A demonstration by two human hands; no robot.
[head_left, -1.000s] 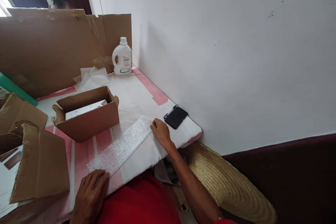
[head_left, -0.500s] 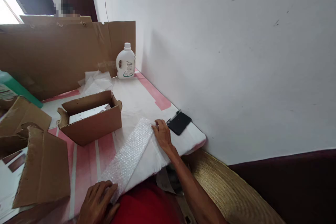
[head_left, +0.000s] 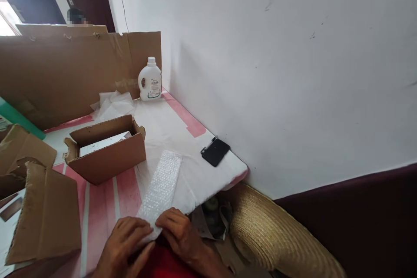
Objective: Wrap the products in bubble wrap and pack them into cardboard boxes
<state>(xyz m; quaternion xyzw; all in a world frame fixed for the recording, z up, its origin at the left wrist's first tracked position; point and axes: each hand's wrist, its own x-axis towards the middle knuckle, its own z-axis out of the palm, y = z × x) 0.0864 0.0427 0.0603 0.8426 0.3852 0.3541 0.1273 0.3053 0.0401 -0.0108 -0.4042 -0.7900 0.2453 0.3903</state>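
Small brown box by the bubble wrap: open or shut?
Open. The cardboard box has its flaps up, and a white item shows inside.

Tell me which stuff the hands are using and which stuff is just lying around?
In use:
- left hand and right hand, both pinching the near end of the bubble wrap strip

Lying about:
- open cardboard box
- black phone
- white detergent bottle
- crumpled white paper
- straw hat
- torn cardboard box
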